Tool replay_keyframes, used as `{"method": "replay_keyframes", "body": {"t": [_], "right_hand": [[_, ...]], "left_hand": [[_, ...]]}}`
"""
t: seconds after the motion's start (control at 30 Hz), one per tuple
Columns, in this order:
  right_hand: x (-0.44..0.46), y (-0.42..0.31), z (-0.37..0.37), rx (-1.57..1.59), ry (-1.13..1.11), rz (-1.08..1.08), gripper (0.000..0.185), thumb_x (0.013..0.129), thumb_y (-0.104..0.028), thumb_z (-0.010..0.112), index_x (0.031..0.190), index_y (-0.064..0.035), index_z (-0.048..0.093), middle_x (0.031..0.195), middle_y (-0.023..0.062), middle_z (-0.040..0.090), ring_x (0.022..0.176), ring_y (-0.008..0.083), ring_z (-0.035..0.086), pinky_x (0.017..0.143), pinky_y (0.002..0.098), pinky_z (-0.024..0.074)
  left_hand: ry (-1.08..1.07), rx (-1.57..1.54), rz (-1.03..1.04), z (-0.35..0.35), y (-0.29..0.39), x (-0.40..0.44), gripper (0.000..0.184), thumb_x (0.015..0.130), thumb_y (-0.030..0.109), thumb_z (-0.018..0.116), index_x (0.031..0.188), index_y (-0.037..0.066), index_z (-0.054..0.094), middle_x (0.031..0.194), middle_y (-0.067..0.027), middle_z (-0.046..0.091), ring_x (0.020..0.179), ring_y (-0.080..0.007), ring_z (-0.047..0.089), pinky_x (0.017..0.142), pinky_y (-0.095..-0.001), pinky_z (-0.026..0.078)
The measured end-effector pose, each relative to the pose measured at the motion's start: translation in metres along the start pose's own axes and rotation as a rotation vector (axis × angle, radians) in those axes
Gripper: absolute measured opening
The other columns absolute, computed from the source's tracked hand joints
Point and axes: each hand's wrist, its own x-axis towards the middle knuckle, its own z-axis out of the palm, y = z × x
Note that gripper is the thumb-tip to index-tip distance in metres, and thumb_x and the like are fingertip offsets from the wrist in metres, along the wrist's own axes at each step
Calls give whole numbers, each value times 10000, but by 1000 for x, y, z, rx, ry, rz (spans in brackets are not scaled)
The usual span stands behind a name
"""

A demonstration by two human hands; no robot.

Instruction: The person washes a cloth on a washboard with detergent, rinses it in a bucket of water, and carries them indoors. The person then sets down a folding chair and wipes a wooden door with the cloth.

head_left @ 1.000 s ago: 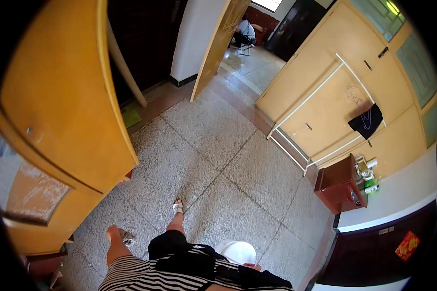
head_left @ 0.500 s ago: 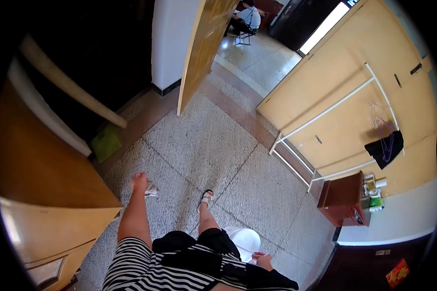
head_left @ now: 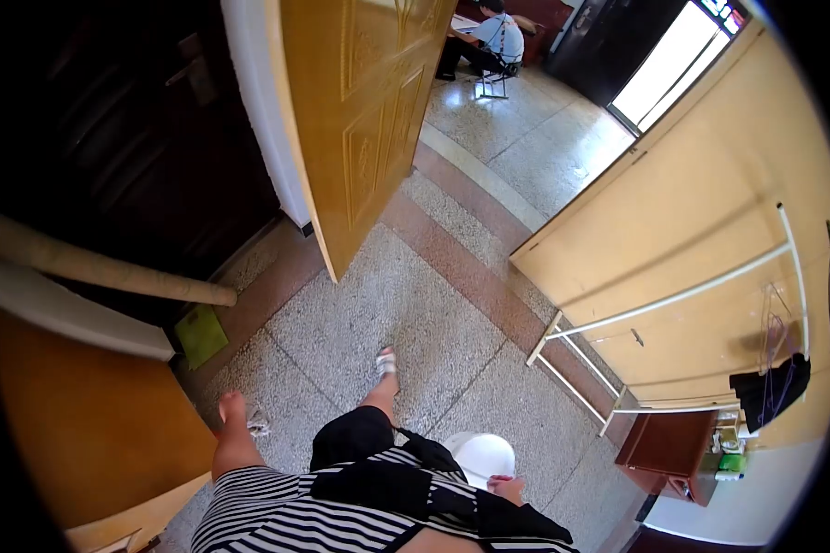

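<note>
- The long beige cylindrical pole (head_left: 111,263) juts out above the square green mat (head_left: 201,336); a leg passing too near could catch on either.
- The left hand (head_left: 233,405) hangs low with fingers drawn in; whether it grips the pale crumpled object (head_left: 259,423) beside it, I cannot tell. If it does, a loose hold could drop it.
- The yellow panelled wooden door (head_left: 369,138) stands ajar, so its edge could be bumped if the turn is cut close.
- The foot in a white strapped sandal (head_left: 386,361) is near the bucket, so a knee could knock it.
- The white round plastic bucket (head_left: 484,453) is by the right leg. The right hand (head_left: 509,490) seems curled around its edge, with something pink there; an uneven grip could tip it.
- The white metal rack (head_left: 790,246) could be clipped if the bucket swings wide.
</note>
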Motion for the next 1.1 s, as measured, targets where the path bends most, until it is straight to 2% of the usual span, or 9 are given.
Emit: {"method": "replay_keyframes", "body": {"t": [0.1,0.2,0.23,0.3,0.37,0.53,0.6,0.97,1.1], "right_hand": [[17,-43,66,-546,-121,-364,141,676,124,538,810,100,501,761,204,574,638,241,579,548,312,506],[52,-103,150,-313,-144,-245,98,770,10,475,775,100,513,733,184,584,604,249,583,554,323,509],[67,-123,171,-15,-218,-75,195,818,-73,446,756,94,524,712,166,591,577,252,581,558,329,510],[89,-141,225,-441,-171,-572,345,854,-257,365,637,-26,503,577,69,522,481,216,500,455,332,447],[53,-175,312,79,68,-110,334,825,-321,383,556,-124,393,494,7,406,428,169,400,386,306,347],[88,-223,448,123,103,-114,298,790,-283,427,534,-179,318,444,-17,333,377,134,349,351,276,302],[104,-245,510,76,98,-125,318,801,-274,449,527,-190,309,435,-29,337,343,118,330,332,270,300],[123,-334,787,78,145,45,302,851,-280,449,582,-195,343,463,-59,284,381,94,279,390,243,255],[135,-365,869,34,75,9,301,851,-273,450,580,-191,347,459,-48,285,392,110,287,402,260,265]], "left_hand": [[-22,259,11,37,74,35,320,801,303,498,962,76,657,974,-182,641,927,-315,617,764,-397,497],[-131,597,411,88,175,65,320,812,306,509,971,70,654,1023,-187,628,949,-313,610,778,-401,491],[-124,303,337,95,222,61,337,811,309,507,991,61,649,1024,-177,632,951,-313,607,797,-390,482],[-141,-248,187,92,334,48,363,793,275,540,1029,15,633,1028,-149,641,946,-287,609,836,-344,459],[-85,-589,229,99,429,42,341,774,204,601,1035,-15,620,986,-133,647,922,-254,609,838,-340,456],[-253,-1238,176,118,593,92,323,804,196,597,1043,-21,591,892,-109,635,870,-266,611,807,-370,479],[-346,-1505,-225,80,653,71,255,817,190,582,977,-8,577,855,-104,622,821,-264,623,743,-385,512],[-41,-1483,-372,107,668,127,303,820,228,512,992,-18,553,963,-120,611,878,-277,619,756,-403,523],[-285,-1479,-361,117,678,130,308,826,226,493,1022,0,567,1010,-117,606,906,-275,605,762,-419,518]]}}
